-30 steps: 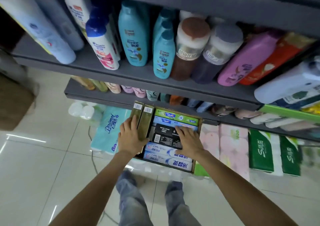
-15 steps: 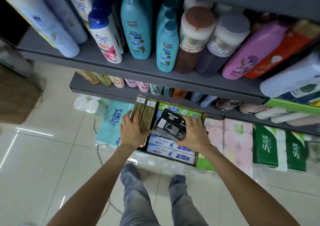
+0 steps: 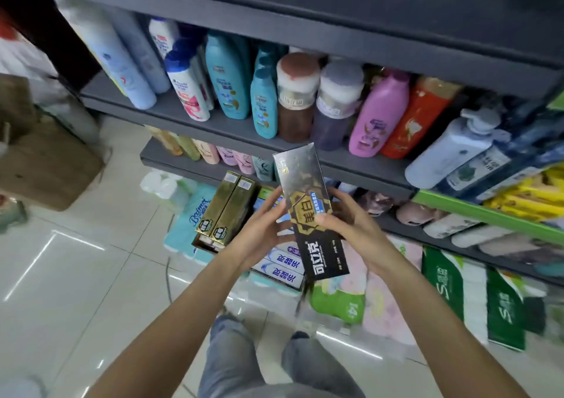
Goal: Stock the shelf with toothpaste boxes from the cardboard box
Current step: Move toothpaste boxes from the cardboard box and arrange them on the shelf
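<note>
Black toothpaste box: held upright above the cardboard box; likely light, stiff, crushable; best taken by its long edges
Left hand: fingers curled round it
Right hand: likewise gripping
Surroundings: glossy tiled floor beneath the cardboard box; bottle shelf above

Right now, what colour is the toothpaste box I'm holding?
Black toothpaste box with gold pattern, clearest in the head view.

- I see a pale glossy tiled floor below and left of the grip, catching streaks of light.
- Dark grey shelving rises above the grip.
- A brown carton sits far left.
</note>
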The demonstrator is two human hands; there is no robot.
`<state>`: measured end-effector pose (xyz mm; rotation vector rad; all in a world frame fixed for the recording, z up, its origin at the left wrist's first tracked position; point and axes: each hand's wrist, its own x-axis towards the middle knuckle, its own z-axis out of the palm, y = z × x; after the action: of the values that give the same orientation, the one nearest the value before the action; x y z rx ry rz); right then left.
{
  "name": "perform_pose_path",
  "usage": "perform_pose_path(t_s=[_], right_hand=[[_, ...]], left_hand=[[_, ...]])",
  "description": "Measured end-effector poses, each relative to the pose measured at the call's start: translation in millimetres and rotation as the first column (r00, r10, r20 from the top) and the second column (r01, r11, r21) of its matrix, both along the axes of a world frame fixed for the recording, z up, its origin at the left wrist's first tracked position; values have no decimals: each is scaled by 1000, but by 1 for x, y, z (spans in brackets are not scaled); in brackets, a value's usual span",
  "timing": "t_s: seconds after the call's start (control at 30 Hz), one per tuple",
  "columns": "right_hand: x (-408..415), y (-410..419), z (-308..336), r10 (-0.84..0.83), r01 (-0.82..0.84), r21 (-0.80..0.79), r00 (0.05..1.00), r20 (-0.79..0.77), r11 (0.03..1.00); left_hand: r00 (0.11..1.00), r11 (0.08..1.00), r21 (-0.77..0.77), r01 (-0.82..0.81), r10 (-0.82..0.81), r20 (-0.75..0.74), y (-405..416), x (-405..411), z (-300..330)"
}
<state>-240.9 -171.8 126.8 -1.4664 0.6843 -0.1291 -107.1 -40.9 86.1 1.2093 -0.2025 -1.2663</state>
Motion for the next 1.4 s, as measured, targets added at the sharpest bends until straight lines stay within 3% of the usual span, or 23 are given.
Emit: perform_pose_path(t_s=[0.2, 0.43, 0.53, 0.7, 0.87, 1.07, 1.2, 1.4], right_hand=[[-30, -4, 48, 20, -19, -27, 1000, 19, 999], [-70, 5, 77, -134, 137, -246, 991, 28, 960], [-96, 12, 99, -202, 197, -287, 979, 15, 937], [-131, 5, 136, -379, 416, -268, 907, 182, 869], [-150, -35, 178, -428, 523, -340, 846, 319, 781], [-153, -94, 217, -365, 570, -387, 794, 486, 725], [-153, -148, 227, -392, 625, -226, 688, 610, 747], [-151, -227, 225, -495, 671, 1, 546, 676, 742]], left_hand=[[997, 998, 5, -60, 60, 47, -13, -34, 41], [951, 991, 2, -137, 131, 279, -7, -37, 74], [923, 994, -62, -93, 110, 370, -6, -31, 89], [821, 988, -145, 58, 36, 570, -28, -25, 121], [612, 978, -155, 139, 38, 790, -57, -32, 160], [241, 980, -86, 179, 41, 970, -108, -42, 214], [-172, 988, -41, 150, 67, 983, -158, -56, 254], [-322, 996, -32, 77, 56, 945, -234, -75, 287]])
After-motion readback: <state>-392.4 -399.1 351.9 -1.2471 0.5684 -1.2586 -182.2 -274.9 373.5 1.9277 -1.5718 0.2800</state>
